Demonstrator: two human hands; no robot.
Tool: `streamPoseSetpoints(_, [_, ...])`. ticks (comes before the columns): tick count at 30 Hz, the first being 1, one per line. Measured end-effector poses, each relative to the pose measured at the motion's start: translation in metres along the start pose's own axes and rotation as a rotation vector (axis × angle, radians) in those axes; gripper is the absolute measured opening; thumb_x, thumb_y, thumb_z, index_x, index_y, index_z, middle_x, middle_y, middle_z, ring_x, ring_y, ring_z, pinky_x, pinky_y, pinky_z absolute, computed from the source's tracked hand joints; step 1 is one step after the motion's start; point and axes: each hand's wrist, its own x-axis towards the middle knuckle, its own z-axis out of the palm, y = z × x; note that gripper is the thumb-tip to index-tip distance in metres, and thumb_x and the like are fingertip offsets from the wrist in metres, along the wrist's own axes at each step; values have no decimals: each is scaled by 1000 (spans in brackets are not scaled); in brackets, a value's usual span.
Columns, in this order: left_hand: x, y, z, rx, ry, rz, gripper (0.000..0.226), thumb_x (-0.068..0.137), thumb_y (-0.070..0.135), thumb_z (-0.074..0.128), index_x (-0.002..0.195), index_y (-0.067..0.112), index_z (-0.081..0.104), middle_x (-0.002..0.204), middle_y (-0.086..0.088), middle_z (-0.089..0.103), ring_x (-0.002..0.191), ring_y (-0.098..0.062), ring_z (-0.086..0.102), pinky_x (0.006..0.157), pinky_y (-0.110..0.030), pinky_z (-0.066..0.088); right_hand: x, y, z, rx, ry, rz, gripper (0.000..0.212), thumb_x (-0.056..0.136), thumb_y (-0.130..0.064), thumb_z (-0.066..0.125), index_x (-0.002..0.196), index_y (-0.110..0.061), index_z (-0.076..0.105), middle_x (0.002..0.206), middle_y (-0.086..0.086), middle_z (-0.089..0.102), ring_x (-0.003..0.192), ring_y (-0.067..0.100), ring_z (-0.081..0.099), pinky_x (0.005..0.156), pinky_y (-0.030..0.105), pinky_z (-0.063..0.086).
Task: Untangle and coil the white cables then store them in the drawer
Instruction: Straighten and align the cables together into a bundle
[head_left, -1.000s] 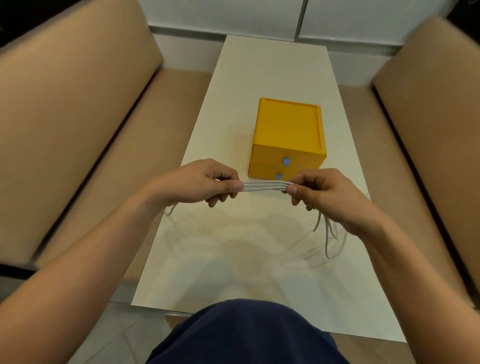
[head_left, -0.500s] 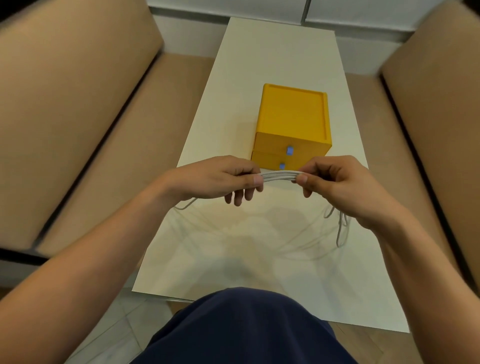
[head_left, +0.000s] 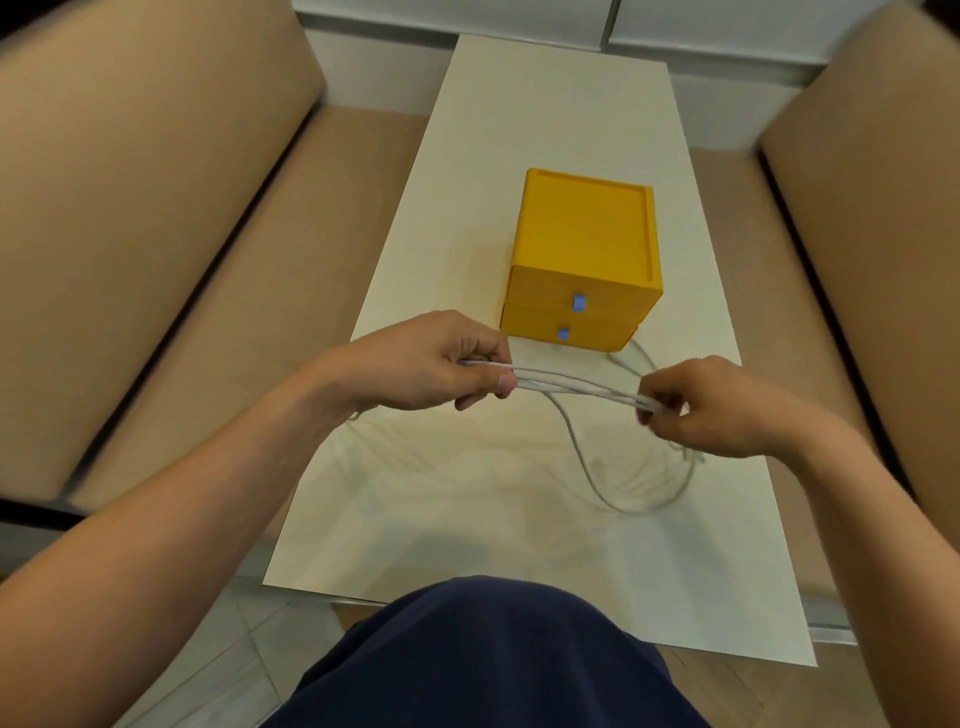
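White cables (head_left: 576, 387) wider-spread — drawers (head_left: 584, 244) beyond

Tabletop (head_left: 545, 104): long, narrow, cream-white and rectangular, running lengthwise away from the viewer. The surface is smooth with a slight sheen.

Item one: a yellow drawer unit (head_left: 584, 228) stands upright on the tabletop, about mid-length and right of centre. Its top is a shallow recessed tray with a raised rim. There are two stacked drawers, both closed, with a small blue pull on the upper (head_left: 578, 302) and lower (head_left: 563, 333) fronts.

Item two: white cables (head_left: 576, 387). Loose loops lie on the near right part of the tabletop, and one strand curves just beside the unit's front right corner. A bundled section is raised off the surface.
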Motion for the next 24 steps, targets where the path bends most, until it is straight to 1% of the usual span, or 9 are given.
streamPoseSetpoints(5, [4,3,9,-70,28,-17,20,103,32,60,87,23,70,60,8,61,54,-5,42,51,-16,33,-5,14,1,-113,1078,-36,7,87,-14,62,93,-9,63,86,12,66,79,34,51,66,42,41])
streamPoseSetpoints(7, [5,4,8,-70,41,-20,20,103,32,60,88,22,70,60,8,61,54,-5,41,51,-15,32,-2,14,9,-38,884,-27,25,90,-8,65,115,-10,65,110,14,69,98,36,57,80,46,47])
streamPoseSetpoints(10, [4,5,6,-13,20,-23,21,103,32,60,87,22,69,60,9,61,54,-3,43,52,-14,33,-10,10,22,-72,-129,135,75,94,-31,70,158,-24,31,162,0,38,143,26,42,115,43,38])
streamPoseSetpoints(11, [3,4,5,10,10,-24,21,102,32,60,87,22,69,60,9,61,54,-3,44,52,-14,34,-16,7,23,-85,-298,151,89,94,-37,71,163,-28,15,169,-5,23,152,21,29,121,39,31])
streamPoseSetpoints(14, [1,4,4,53,-11,-12,22,102,33,61,85,21,68,62,6,63,55,-3,45,54,-15,35,-22,-15,18,58,-47,-78,95,93,-47,70,162,-38,6,170,-15,14,154,6,18,122,26,22])
streamPoseSetpoints(16, [1,4,3,71,-21,2,22,102,34,61,85,22,67,63,4,64,56,-4,44,54,-16,35,-17,-42,14,343,169,-227,84,90,-59,65,160,-45,20,162,-21,32,145,-3,33,116,21,29])
streamPoseSetpoints(18, [0,3,1,90,-18,16,22,101,36,61,85,22,68,65,4,65,56,-6,45,53,-19,35,-5,-62,15,589,152,-308,62,93,-57,59,150,-38,46,145,-23,56,131,-8,51,106,15,40])
streamPoseSetpoints(20, [-2,2,-1,111,-4,19,23,101,38,61,84,24,67,65,4,66,57,-7,46,52,-22,35,8,-72,20,707,98,-348,34,99,-40,59,125,-22,69,116,-12,75,109,4,69,95,24,53])
streamPoseSetpoints(24, [-6,0,-2,132,-4,-5,25,101,40,61,79,28,64,66,6,66,59,-11,49,55,-26,37,12,-75,19,947,53,-353,18,102,-15,59,113,-4,68,94,13,78,82,33,75,83,49,62])
